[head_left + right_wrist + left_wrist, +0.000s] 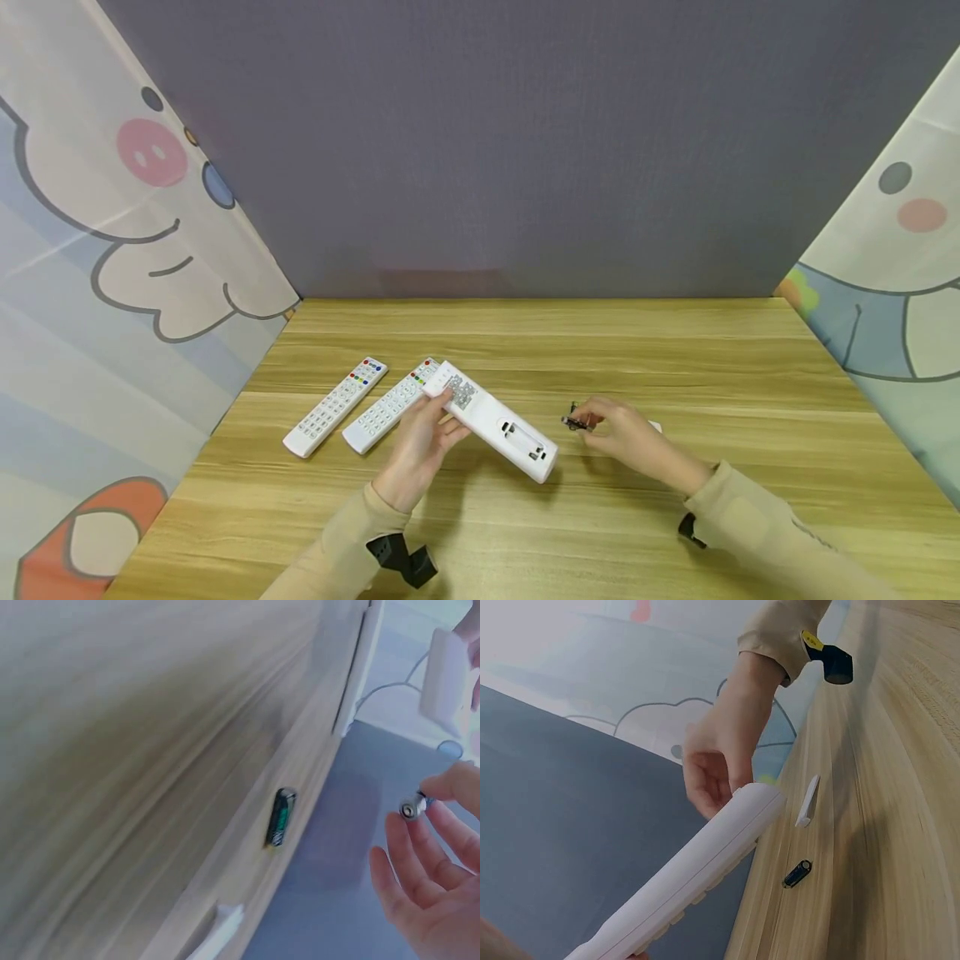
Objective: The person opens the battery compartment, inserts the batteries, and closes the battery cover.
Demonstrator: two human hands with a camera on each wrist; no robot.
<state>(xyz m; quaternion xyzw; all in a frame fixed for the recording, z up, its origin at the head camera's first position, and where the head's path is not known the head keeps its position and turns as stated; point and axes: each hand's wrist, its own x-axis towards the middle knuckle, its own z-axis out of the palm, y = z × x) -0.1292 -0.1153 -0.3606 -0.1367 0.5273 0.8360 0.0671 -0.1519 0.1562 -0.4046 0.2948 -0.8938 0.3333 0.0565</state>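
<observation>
My left hand holds a white remote control above the table, its back turned up and its battery compartment uncovered. No battery shows in that compartment. To the right of the remote, my right hand pinches a small battery between thumb and fingers, its end facing the right wrist camera. A second battery, dark with green marking, lies on the table below that hand. Close by lies a white battery cover, mostly hidden behind the right hand in the head view.
Two white remotes lie face up on the left of the wooden table: one remote farther left, another remote partly behind the held one. A grey panel rises at the back. Printed curtains hang at both sides.
</observation>
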